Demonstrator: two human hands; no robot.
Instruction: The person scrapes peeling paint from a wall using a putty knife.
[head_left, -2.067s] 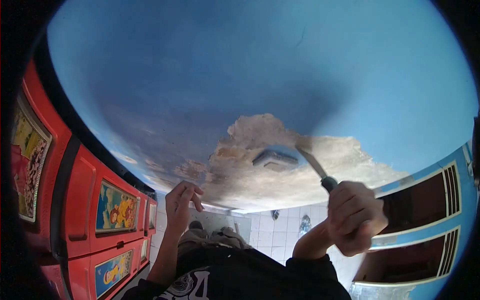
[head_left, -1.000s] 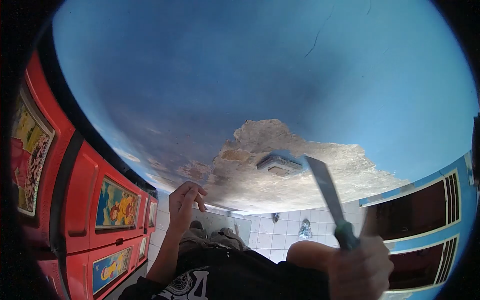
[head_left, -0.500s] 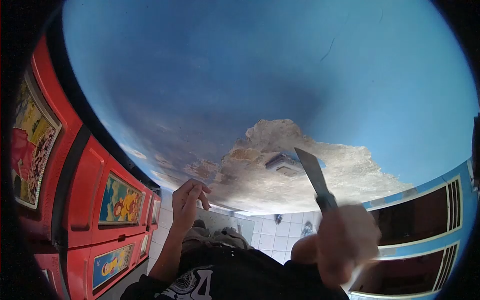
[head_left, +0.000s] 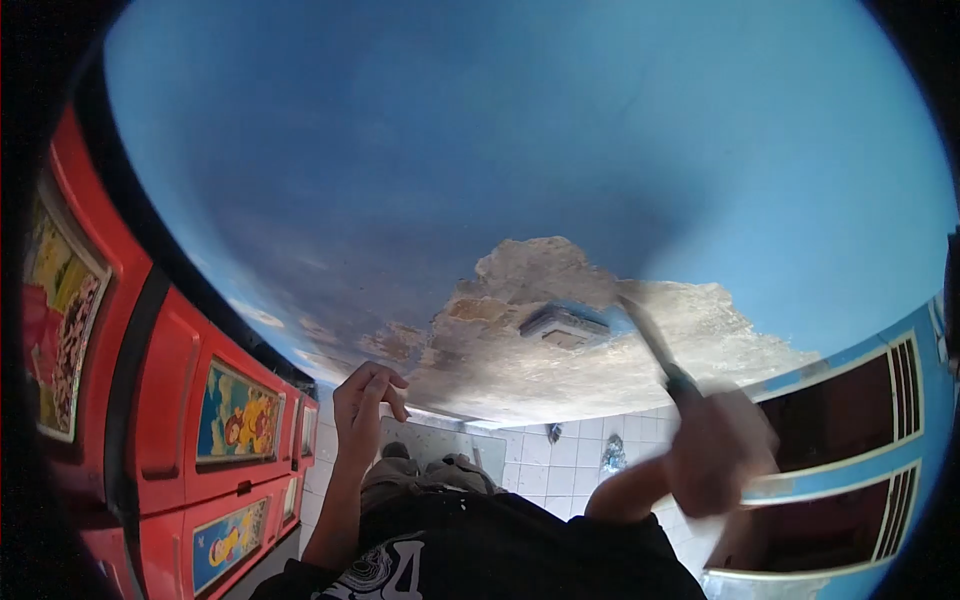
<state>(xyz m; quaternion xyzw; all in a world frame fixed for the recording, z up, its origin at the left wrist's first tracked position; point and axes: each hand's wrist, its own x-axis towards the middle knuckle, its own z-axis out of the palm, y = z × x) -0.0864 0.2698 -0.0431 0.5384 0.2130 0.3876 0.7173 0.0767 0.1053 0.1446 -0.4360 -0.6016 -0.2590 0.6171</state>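
Observation:
My right hand (head_left: 718, 452), smeared by motion, is closed round the dark handle of a scraper (head_left: 652, 335) with a flat metal blade. The blade points up and left, in front of a bare patch of plaster (head_left: 690, 315) on the blue wall (head_left: 450, 130); whether its tip touches the wall I cannot tell. My left hand (head_left: 367, 398) is raised near the patch's lower left edge, fingers loosely bent and apart, with nothing visible in them. A small switch-like box (head_left: 565, 328) sits in the patch, left of the blade.
Red cabinets (head_left: 165, 390) with cartoon pictures stand along the left. At the right is a blue frame with dark panes (head_left: 830, 410). White floor tiles (head_left: 535, 480) lie below, with small dark objects on them. Cracked, peeling paint (head_left: 393, 340) continues left of the patch.
My right hand and the scraper have shifted slightly right, and the blade now appears narrower. My left hand is slightly further left in view, its pose much the same.

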